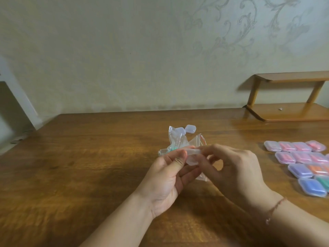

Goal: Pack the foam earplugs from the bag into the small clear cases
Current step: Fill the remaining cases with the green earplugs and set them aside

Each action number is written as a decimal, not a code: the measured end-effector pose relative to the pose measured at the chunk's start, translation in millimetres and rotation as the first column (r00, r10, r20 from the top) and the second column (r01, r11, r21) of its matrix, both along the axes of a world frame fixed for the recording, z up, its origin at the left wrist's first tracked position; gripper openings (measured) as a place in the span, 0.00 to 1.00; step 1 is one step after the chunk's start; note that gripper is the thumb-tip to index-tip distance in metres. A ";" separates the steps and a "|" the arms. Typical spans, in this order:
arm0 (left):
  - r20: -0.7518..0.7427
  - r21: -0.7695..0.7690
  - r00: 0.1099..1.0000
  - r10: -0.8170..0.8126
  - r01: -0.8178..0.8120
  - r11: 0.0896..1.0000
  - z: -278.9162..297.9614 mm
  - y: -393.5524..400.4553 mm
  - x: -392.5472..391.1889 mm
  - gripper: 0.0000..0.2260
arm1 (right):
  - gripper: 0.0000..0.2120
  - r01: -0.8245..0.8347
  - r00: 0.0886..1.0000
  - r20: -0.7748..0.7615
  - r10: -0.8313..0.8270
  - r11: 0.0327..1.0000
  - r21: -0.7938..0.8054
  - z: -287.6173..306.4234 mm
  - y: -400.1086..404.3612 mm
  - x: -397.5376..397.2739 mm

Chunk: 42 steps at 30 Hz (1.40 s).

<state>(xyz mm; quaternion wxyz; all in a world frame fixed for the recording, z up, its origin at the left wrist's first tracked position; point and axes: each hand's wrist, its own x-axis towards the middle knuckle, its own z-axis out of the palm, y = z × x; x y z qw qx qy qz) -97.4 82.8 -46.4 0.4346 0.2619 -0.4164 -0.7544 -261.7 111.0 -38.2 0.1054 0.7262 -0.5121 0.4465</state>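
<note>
Both hands meet above the middle of the wooden table (89, 157), and between them sits one small clear case (193, 156). The left hand (169, 177) pinches the case from its own side, thumb on top and fingers curled beneath. The right hand (231, 168) grips the opposite end with its fingertips curled over the upper edge (whether the lid is open or closed is too blurred to tell). What the case holds cannot be made out.

Just beyond the grip, partly hidden by the fingers, lies the crumpled clear bag (179, 141), with a red strip along its mouth and a trace of green showing low on its left side. One corner of the plastic pokes out below the hands, towards the person.

Farther past the bag, two empty cases (190, 129) rest close together on the table, one half behind the plastic.

Well off to the right of the grip, the filled cases (300, 157) lie in rows, touching one another, their contents pink, orange, purple, blue and green.

Beyond those, at the far right edge against the patterned wall, stands a low wooden shelf (292, 111).

A thin red bracelet (276, 207) circles the right wrist.
</note>
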 end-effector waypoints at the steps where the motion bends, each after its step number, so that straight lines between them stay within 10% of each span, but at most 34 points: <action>1: 0.042 -0.037 0.999 0.005 -0.003 0.999 -0.6 -1.3 0.6 0.12 | 0.11 0.000 0.998 0.070 -0.003 0.999 0.044 1.8 -0.9 -0.2; 6: 0.022 -0.065 0.995 0.095 -0.093 0.994 4.1 -14.4 9.9 0.15 | 0.02 -0.055 0.975 0.221 0.010 0.978 0.199 1.5 -7.8 -17.0; 14: 0.062 -0.266 0.909 0.413 -0.383 0.884 4.1 -34.8 20.5 0.13 | 0.07 0.119 0.968 -0.249 0.026 0.827 0.549 -8.0 -13.2 -19.2; 26: 0.179 -0.505 0.941 0.287 -0.162 0.848 -2.6 -24.2 -0.6 0.15 | 0.12 0.098 0.853 -0.439 0.283 0.739 0.667 19.4 3.3 -30.1; 33: 0.193 -0.449 0.945 0.264 -0.155 0.880 -10.2 -21.1 -7.5 0.11 | 0.07 0.326 0.929 -0.326 -0.174 0.801 0.502 3.1 -8.3 -14.8; 42: 0.125 -0.268 0.967 0.221 -0.181 0.946 -9.9 -27.9 -0.4 0.12 | 0.09 0.366 0.914 -0.347 -0.209 0.793 0.487 -0.5 -15.2 -9.8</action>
